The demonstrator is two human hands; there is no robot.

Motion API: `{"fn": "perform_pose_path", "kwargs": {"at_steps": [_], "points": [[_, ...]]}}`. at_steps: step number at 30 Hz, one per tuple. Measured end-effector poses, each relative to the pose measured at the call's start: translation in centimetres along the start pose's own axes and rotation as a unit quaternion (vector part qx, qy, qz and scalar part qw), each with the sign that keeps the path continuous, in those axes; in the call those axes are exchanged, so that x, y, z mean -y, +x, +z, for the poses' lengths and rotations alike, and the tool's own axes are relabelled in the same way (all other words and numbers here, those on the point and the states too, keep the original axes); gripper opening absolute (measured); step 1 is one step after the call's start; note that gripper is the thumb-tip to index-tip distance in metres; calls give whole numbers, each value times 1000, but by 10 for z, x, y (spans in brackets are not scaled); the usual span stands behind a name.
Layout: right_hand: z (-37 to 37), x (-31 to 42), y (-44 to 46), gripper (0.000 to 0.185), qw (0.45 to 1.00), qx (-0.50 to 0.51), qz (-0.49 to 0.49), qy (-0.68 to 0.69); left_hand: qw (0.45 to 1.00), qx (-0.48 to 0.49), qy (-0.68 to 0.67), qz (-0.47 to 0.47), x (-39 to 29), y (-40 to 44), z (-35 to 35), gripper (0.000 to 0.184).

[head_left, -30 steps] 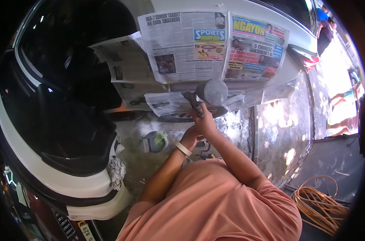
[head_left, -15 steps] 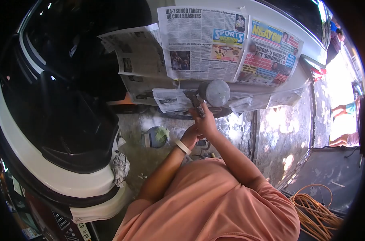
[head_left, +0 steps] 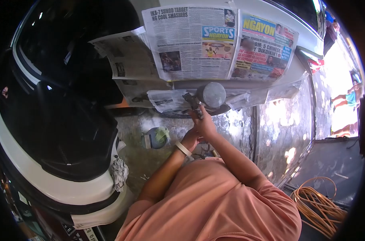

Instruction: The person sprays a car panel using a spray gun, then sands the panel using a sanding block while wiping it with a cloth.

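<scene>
Standing ahead of both hands, a pale vehicle [head_left: 307,34] is filling the upper view and running out of it at the edges. A black vehicle part [head_left: 70,148] with a white rim is taking up the space left of the hands. Beyond the right hand, newspaper sheets [head_left: 178,42] are covering much of the panel, and a lower sheet [head_left: 166,100] is hanging closer in, so the masking here is looking largely done. A bare strip [head_left: 182,84] is showing between them; how much is remaining to be worked there is not showing. A wheel [head_left: 176,115] is peeking out under the lower sheet, mostly hidden. Left of the left hand, a round container [head_left: 152,134] is sitting on the floor [head_left: 238,140], its pale green contents blurring. The right hand [head_left: 205,123] is gripping the handle of a spray gun [head_left: 191,99], whose cup [head_left: 214,95] is rising just ahead of that hand; the trigger is hiding. The left hand [head_left: 190,138] is resting just beside the right, and whether it is closing on anything I am not able to tell.
</scene>
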State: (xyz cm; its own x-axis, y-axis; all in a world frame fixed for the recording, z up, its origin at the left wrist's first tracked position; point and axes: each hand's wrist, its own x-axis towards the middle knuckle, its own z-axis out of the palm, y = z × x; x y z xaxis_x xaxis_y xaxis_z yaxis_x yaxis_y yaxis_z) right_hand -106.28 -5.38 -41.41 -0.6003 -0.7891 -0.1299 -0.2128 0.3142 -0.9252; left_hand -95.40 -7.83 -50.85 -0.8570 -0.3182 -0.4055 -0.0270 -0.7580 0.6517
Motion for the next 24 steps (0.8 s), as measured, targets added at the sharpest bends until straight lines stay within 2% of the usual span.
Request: {"fn": "perform_pose_path", "kwargs": {"at_steps": [11, 13, 21, 24], "points": [[-23, -6, -3, 47, 999, -40, 35, -6, 1000, 24, 14, -3, 10, 17, 13, 41], [-33, -10, -4, 47, 997, -41, 62, -12, 1000, 9, 15, -11, 16, 21, 20, 39], [-74, -38, -9, 42, 993, -114, 41, -8, 997, 29, 20, -63, 33, 46, 58, 31], [-93, -47, -10, 44, 990, -129, 52, -10, 996, 34, 30, -82, 38, 56, 72, 34]]}}
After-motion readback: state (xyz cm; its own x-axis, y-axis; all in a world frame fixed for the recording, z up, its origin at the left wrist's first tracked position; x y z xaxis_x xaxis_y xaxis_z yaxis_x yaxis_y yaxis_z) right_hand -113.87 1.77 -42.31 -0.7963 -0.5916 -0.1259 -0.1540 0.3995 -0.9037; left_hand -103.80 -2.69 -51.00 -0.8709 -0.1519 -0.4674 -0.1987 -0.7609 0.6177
